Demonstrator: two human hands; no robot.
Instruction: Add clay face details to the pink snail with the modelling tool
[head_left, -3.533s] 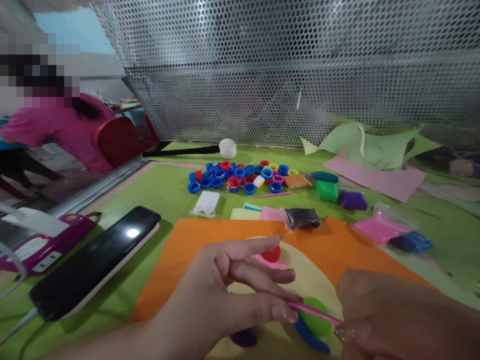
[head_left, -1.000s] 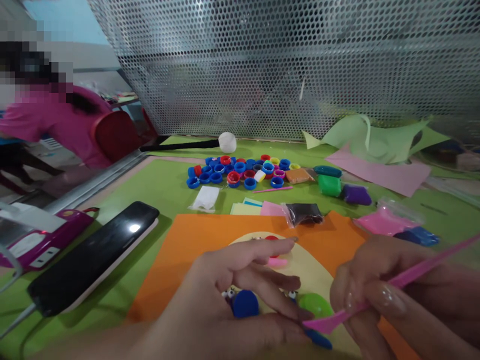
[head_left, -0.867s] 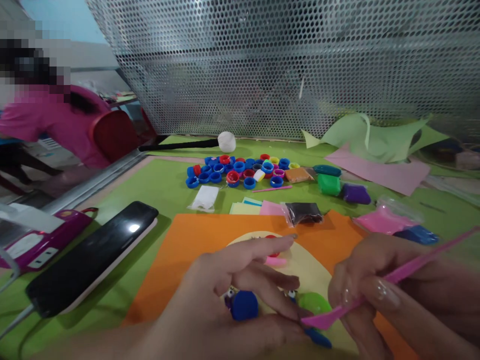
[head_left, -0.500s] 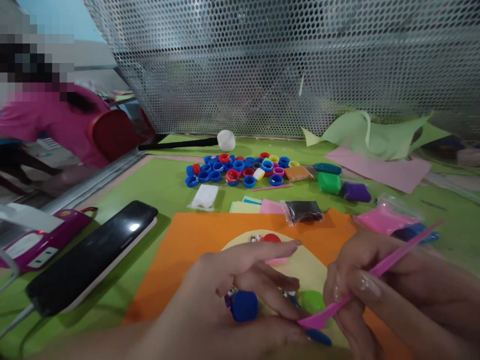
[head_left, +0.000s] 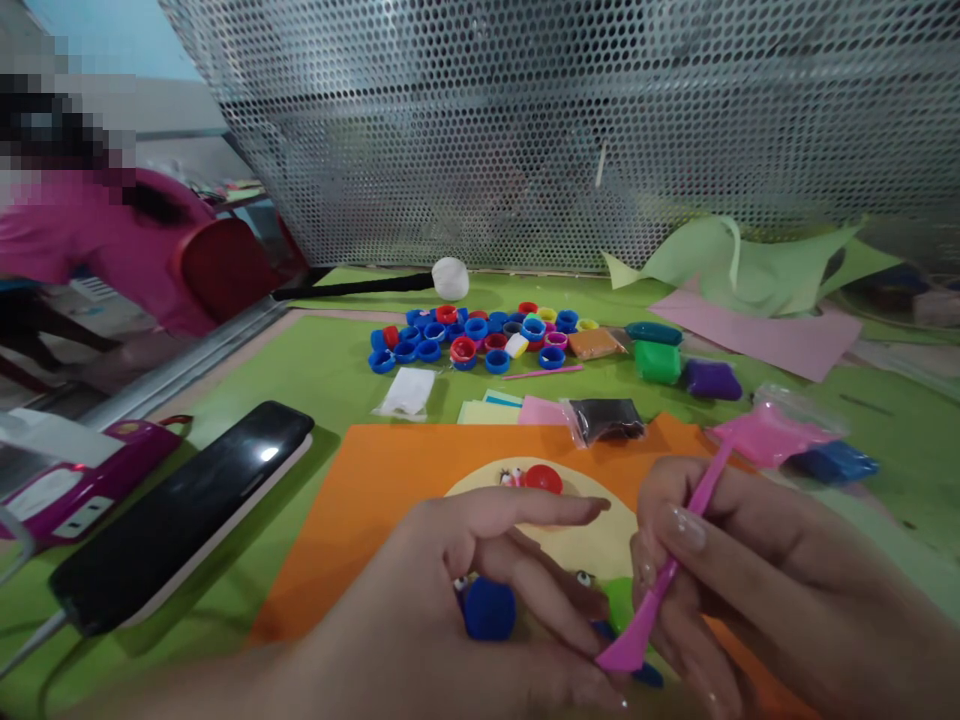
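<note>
The pink modelling tool (head_left: 667, 580) is the thing in hand: a thin plastic stick that runs on a slant, its flat spatula end low and to the left, its handle rising up and to the right, with the tip pointing at the clay pieces between the two hands. Going from largest to smallest, the green bench (head_left: 315, 370) carries an orange sheet (head_left: 375, 490), and on that sheet lies a pale yellow disc (head_left: 592, 545) directly below the hands. The left hand (head_left: 465, 610) lies half-curled on the near part of the disc, fingers spread loosely and gripping nothing, its fingertips resting just beside a blue clay lump (head_left: 489, 610). The right hand (head_left: 750, 580) is closed around the tool in a pencil-like pinch, thumb and forefinger clamped on the middle of the shaft, so it is the nearer hand to the working point. The spatula tip sits at the left fingertips, next to a green clay piece (head_left: 619, 600) that is mostly hidden by the fingers; whether the tip touches the clay cannot be told. A red clay piece (head_left: 543, 479) sits at the far edge of the disc, well apart from the tip. Farther back lie a pile of bottle caps (head_left: 480, 340) and, to the left, a black phone (head_left: 187, 510).
</note>
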